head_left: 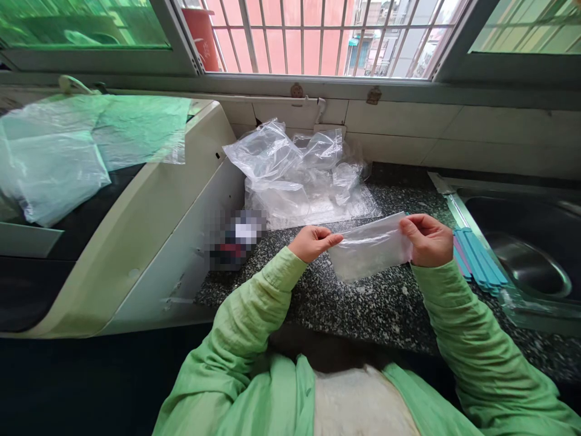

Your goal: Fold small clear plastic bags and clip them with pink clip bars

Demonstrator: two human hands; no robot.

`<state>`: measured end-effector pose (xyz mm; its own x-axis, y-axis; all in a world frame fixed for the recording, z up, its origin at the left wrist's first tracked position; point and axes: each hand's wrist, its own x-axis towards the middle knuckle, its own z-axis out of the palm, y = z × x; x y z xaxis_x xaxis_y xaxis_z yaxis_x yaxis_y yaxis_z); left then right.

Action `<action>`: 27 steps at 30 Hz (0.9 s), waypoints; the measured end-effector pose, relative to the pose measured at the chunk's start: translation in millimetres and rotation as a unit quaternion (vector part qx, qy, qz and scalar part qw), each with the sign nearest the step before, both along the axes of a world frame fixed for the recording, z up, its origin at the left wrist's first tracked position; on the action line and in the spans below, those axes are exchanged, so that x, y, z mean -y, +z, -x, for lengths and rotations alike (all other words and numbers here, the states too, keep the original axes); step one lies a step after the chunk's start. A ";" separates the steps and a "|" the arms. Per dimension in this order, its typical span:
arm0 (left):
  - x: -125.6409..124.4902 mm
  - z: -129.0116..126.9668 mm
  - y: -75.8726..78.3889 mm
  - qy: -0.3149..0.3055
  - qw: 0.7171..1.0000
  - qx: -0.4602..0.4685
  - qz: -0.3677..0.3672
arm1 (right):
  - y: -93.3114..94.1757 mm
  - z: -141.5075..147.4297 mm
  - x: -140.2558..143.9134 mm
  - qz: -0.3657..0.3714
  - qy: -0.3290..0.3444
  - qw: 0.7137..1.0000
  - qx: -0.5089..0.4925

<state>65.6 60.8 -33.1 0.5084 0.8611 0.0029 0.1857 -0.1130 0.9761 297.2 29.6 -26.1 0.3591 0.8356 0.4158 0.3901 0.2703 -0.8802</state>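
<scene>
A clear plastic bag (370, 249) is stretched between my two hands, above the speckled countertop. My left hand (313, 242) pinches its left upper corner between thumb and fingers. At the other end, my right hand (427, 239) grips the right upper corner with the thumb on the near side. The bag hangs flat and slightly tilted, its right end higher. Whether anything lies inside it, I cannot tell. Behind it, a heap of crumpled clear plastic bags (290, 172) rests on the counter against the tiled wall.
Blue strips (483, 257) lie beside the metal sink (526, 260) at the right. A beige machine (167, 206), draped with plastic sheets (136, 130), stands at the left. A blurred-out item (236, 239) sits next to it. A barred window (318, 36) is behind the granite counter (336, 309).
</scene>
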 end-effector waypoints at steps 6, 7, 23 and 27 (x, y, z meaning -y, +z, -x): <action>-0.1 -2.4 -6.6 0.032 0.999 0.000 -0.030 | 1.3 6.1 2.2 -0.005 0.014 1.000 0.007; 0.0 -3.5 -7.6 0.020 1.000 0.005 -0.023 | 2.0 7.6 2.9 -0.006 0.017 1.000 0.009; -1.4 -5.1 -14.0 0.001 0.999 0.036 -0.020 | 4.8 9.1 8.8 -0.033 0.008 0.999 0.034; -0.3 -4.0 -14.6 0.007 0.999 0.014 -0.049 | 5.0 9.5 9.7 -0.035 0.027 0.998 0.051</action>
<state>69.6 61.0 -47.7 0.4947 0.8631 0.1020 0.1600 -0.2058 0.9654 287.7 19.8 -21.1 0.2664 0.8200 0.5067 0.4596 0.3540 -0.8145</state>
